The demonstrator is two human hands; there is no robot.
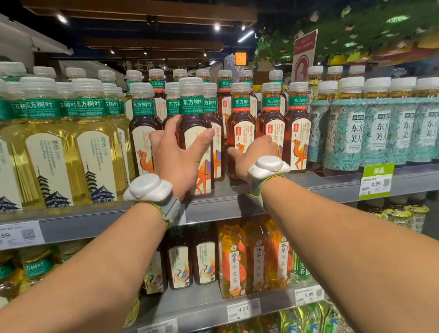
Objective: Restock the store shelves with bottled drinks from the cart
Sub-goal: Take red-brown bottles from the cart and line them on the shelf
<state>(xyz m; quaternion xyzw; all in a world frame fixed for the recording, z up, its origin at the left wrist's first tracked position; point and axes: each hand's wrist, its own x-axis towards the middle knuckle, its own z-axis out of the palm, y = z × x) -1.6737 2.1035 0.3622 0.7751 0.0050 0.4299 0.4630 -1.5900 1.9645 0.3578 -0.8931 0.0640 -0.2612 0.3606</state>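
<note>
Two bare forearms reach up from the bottom corners, each with a white band on the wrist. The left hand grips a dark bottle round its middle: the thumb lies across the camel label and the fingers wrap behind on the left side. The bottle stands upright at the front edge of the shelf, ahead of the same kind ranked behind it; whether its base sits on the shelf cannot be told. Just to the right, the right hand lies against the lower part of the red bottles. Its thumb points left across the foot of one, and its fingers are hidden behind the hand, so its grip cannot be told. Left of the dark bottles stand yellow bottles with pagoda labels, and to the right teal bottles. A white tag and a green tag hang on the shelf lip. The lower shelf carries more dark and orange bottles.
</note>
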